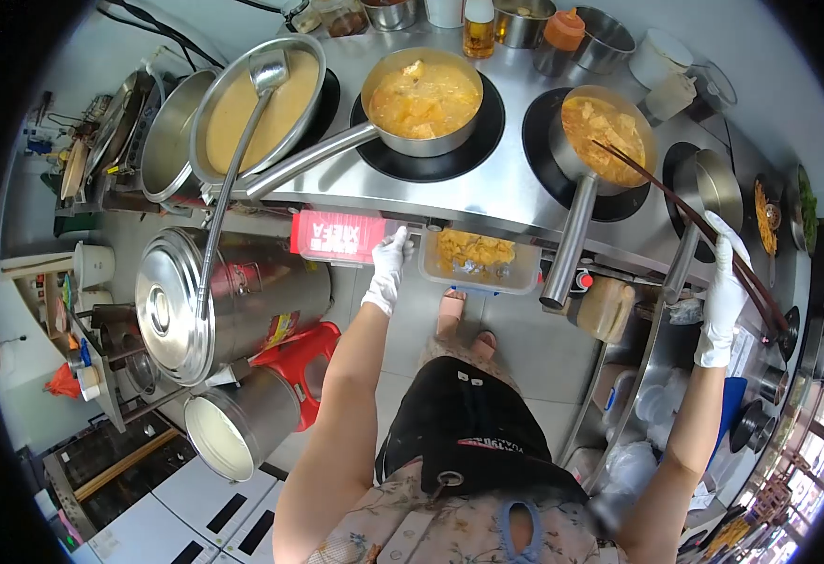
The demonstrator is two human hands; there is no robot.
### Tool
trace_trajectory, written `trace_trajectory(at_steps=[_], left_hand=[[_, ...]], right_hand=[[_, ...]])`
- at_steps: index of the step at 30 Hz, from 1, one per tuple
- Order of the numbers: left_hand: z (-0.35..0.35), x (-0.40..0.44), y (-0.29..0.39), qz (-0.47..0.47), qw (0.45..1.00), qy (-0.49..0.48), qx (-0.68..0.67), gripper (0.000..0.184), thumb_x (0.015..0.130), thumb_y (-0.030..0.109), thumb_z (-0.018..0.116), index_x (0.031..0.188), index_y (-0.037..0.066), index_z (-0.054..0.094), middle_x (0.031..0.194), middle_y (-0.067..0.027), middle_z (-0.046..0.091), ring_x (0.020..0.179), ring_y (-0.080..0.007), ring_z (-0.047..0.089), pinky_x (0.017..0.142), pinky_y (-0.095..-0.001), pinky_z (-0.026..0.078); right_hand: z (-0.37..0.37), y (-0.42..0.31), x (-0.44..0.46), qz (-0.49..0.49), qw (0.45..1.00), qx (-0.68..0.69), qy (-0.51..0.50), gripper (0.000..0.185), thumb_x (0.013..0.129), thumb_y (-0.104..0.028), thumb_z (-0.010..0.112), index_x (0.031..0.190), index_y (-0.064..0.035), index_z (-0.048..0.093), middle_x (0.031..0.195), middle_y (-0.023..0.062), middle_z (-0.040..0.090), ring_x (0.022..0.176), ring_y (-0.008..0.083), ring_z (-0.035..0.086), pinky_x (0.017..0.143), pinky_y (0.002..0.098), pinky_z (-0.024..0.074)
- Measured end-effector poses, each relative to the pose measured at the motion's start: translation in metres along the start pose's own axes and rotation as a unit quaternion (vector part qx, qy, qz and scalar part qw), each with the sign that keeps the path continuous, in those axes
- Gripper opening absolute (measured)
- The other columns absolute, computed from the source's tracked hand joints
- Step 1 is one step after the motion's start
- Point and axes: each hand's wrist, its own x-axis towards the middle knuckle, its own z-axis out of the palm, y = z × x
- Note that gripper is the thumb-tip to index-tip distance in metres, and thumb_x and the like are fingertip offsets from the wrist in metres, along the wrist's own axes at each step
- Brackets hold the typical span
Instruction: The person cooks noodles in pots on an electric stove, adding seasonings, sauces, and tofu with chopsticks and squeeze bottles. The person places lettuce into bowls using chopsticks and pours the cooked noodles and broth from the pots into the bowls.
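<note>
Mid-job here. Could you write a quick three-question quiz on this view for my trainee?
1. Which grip holds the long chopsticks, left or right?

2. True or false: the ladle has its head in the wide bowl.

3. What colour is the plastic stool?
A) Blue
B) Red
C) White

Key:
1. The right grip.
2. True.
3. B.

Beyond my left hand [391,268], hotplates [402,167] on the steel counter [508,195] carry a pan [445,145]; forward-left of my right hand [727,296], another pan [563,150]
</note>
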Motion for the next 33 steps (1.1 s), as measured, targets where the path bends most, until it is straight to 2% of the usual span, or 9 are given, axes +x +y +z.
trace_trajectory(at_steps=[3, 6, 12, 16, 17, 18, 24, 32, 33], left_hand=[[0.01, 0.023, -0.008, 0.009, 0.999, -0.031, -0.021, 0.025, 0.083, 0.028, 0.073, 0.072, 0.01, 0.059, 0.064, -0.0007, 0.062, 0.05, -0.0084, 0.054, 0.047, -0.0223, 0.04], [0.018, 0.036, -0.016, 0.031, 0.999, -0.019, -0.007, 0.026, 0.084, 0.033, 0.071, 0.079, 0.009, 0.064, 0.066, 0.0004, 0.061, 0.051, -0.0077, 0.053, 0.046, -0.0223, 0.038], [0.021, 0.051, -0.028, 0.049, 0.998, 0.002, -0.036, 0.022, 0.082, 0.023, 0.074, 0.078, 0.005, 0.062, 0.068, -0.0028, 0.064, 0.053, -0.0087, 0.056, 0.049, -0.0231, 0.044], [-0.001, 0.062, -0.047, 0.074, 0.994, 0.04, 0.073, 0.027, 0.079, 0.025, 0.077, 0.083, 0.001, 0.064, 0.068, -0.0008, 0.061, 0.059, -0.0079, 0.05, 0.053, -0.0242, 0.042], [-0.004, 0.049, -0.047, 0.072, 0.984, 0.037, 0.159, 0.028, 0.08, 0.025, 0.076, 0.085, 0.0, 0.065, 0.069, -0.0007, 0.061, 0.06, -0.008, 0.049, 0.054, -0.0243, 0.042], [-0.006, 0.036, -0.05, 0.068, 0.967, 0.033, 0.244, 0.029, 0.08, 0.025, 0.076, 0.086, -0.001, 0.066, 0.07, -0.0007, 0.06, 0.061, -0.0081, 0.047, 0.054, -0.0244, 0.041], [-0.036, -0.015, -0.096, -0.105, 0.971, -0.092, 0.192, 0.028, 0.084, 0.029, 0.07, 0.092, 0.002, 0.066, 0.076, -0.0075, 0.067, 0.062, -0.0132, 0.061, 0.055, -0.028, 0.048], [-0.073, -0.027, -0.11, -0.169, 0.943, -0.116, 0.263, 0.03, 0.085, 0.036, 0.066, 0.096, 0.008, 0.065, 0.081, -0.0032, 0.068, 0.066, -0.0128, 0.061, 0.062, -0.0283, 0.049], [-0.073, -0.025, -0.11, -0.172, 0.944, -0.115, 0.258, 0.029, 0.086, 0.036, 0.065, 0.096, 0.008, 0.065, 0.081, -0.0033, 0.067, 0.066, -0.0128, 0.061, 0.062, -0.0283, 0.049]], right_hand=[[-0.007, -0.003, -0.009, 0.014, 1.0, 0.005, 0.014, 0.026, 0.096, -0.017, 0.052, 0.11, 0.0009, 0.064, 0.113, 0.011, 0.064, 0.108, 0.0208, 0.058, 0.101, 0.0351, 0.0385], [-0.013, -0.011, -0.016, 0.001, 0.999, -0.024, 0.023, 0.027, 0.096, -0.019, 0.051, 0.11, 0.0005, 0.064, 0.114, 0.0121, 0.064, 0.108, 0.0216, 0.058, 0.102, 0.0366, 0.0376], [0.005, -0.053, -0.015, -0.055, 0.994, 0.05, 0.076, 0.036, 0.095, -0.03, 0.052, 0.108, 0.0014, 0.065, 0.112, 0.0139, 0.065, 0.107, 0.0241, 0.059, 0.1, 0.0353, 0.0394], [0.094, -0.093, 0.009, -0.046, 0.992, 0.106, -0.057, 0.027, 0.094, -0.021, 0.055, 0.106, -0.0001, 0.067, 0.109, 0.0099, 0.065, 0.106, 0.021, 0.058, 0.097, 0.0334, 0.0413], [0.12, -0.104, 0.02, -0.051, 0.982, 0.15, -0.105, 0.02, 0.088, -0.01, 0.06, 0.104, -0.0038, 0.069, 0.106, 0.0066, 0.067, 0.101, 0.0174, 0.061, 0.094, 0.0297, 0.0432], [0.153, -0.097, 0.033, -0.101, 0.97, 0.177, -0.13, 0.019, 0.087, -0.011, 0.06, 0.103, -0.0031, 0.068, 0.105, 0.0057, 0.067, 0.1, 0.0163, 0.06, 0.092, 0.0276, 0.044], [0.26, -0.068, 0.065, -0.052, 0.947, 0.252, -0.194, 0.019, 0.089, -0.017, 0.059, 0.097, -0.0013, 0.066, 0.103, 0.0073, 0.064, 0.099, 0.0195, 0.06, 0.089, 0.0288, 0.0451], [0.159, -0.075, 0.053, 0.005, 0.967, 0.214, -0.141, 0.019, 0.091, -0.016, 0.058, 0.101, -0.0033, 0.069, 0.101, 0.0061, 0.069, 0.097, 0.016, 0.062, 0.089, 0.0284, 0.0467], [0.129, -0.077, 0.048, -0.058, 0.982, 0.152, -0.1, 0.021, 0.092, -0.017, 0.057, 0.102, -0.003, 0.069, 0.102, 0.0057, 0.069, 0.099, 0.0162, 0.062, 0.091, 0.0295, 0.0457]])
